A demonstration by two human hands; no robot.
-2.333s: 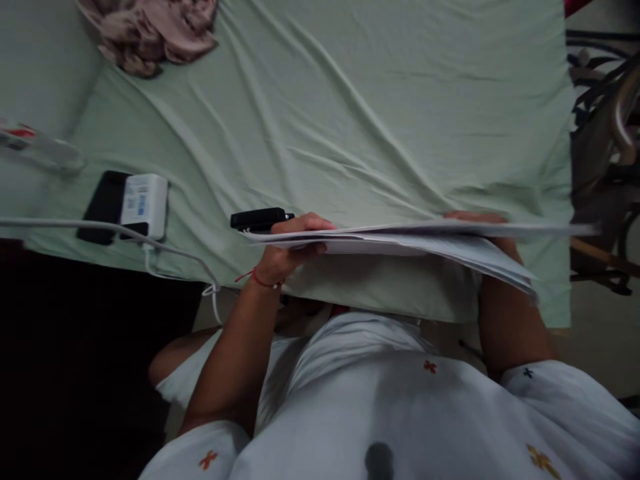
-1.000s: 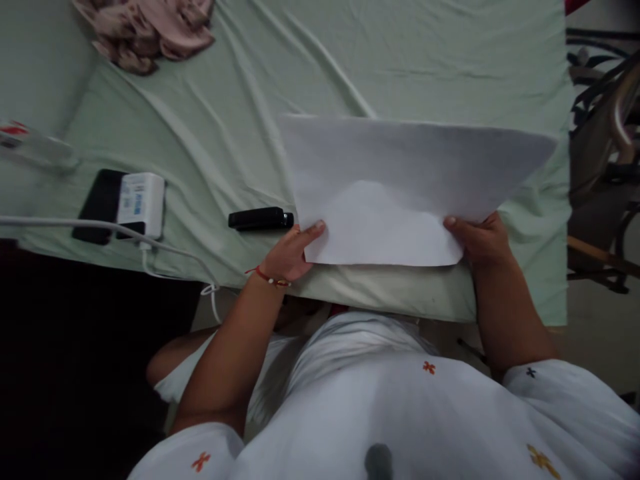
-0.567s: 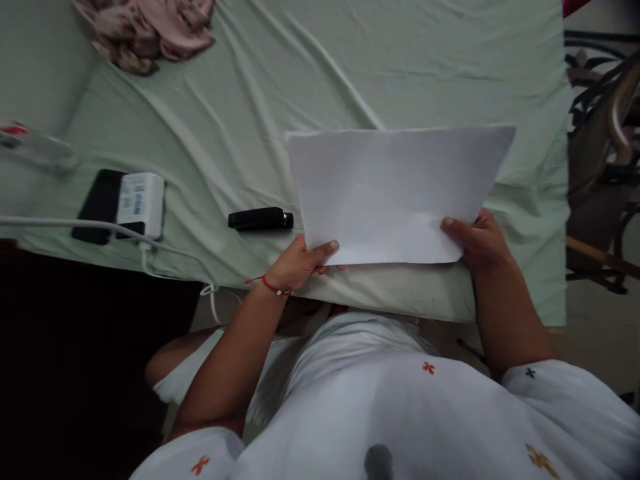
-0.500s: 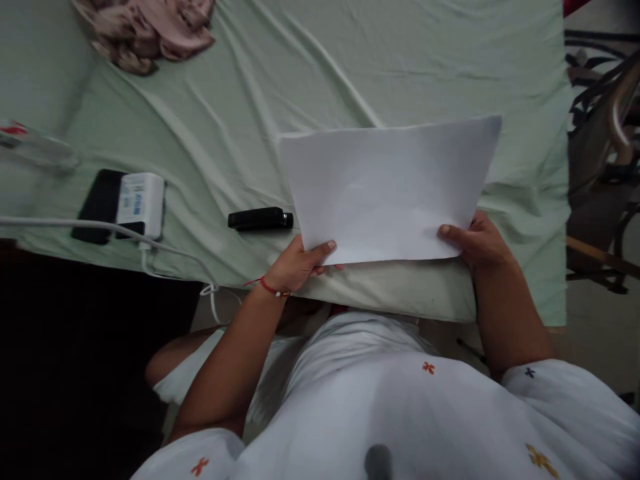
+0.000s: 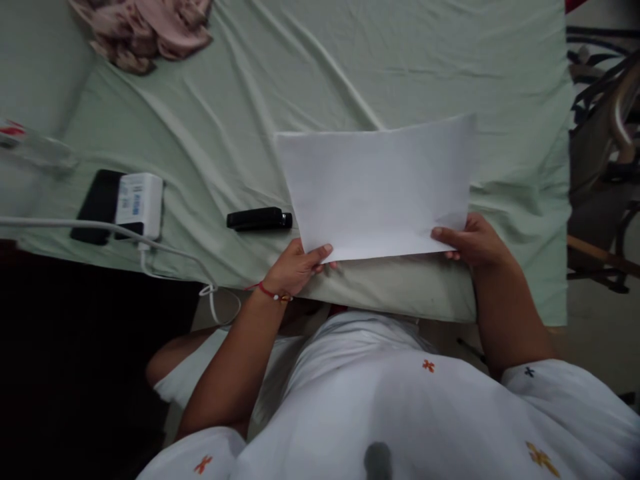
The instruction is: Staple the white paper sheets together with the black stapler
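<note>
A stack of white paper sheets (image 5: 380,187) lies flat over the near edge of a bed with a pale green sheet (image 5: 300,87). My left hand (image 5: 297,267) pinches the stack's near left corner, thumb on top. My right hand (image 5: 473,241) grips the near right corner the same way. A black stapler (image 5: 259,219) lies on the sheet just left of the paper, a short way beyond my left hand.
A black phone (image 5: 97,203) with a white charger block (image 5: 140,205) and a white cable (image 5: 165,253) sit at the bed's left edge. Crumpled pink cloth (image 5: 145,30) lies at the far left. Dark metal furniture (image 5: 605,153) stands to the right.
The stack was held edge-on in the air, then laid flat on the bed. Since then its far right corner has drawn in to the left, and both hands stayed on the near corners.
</note>
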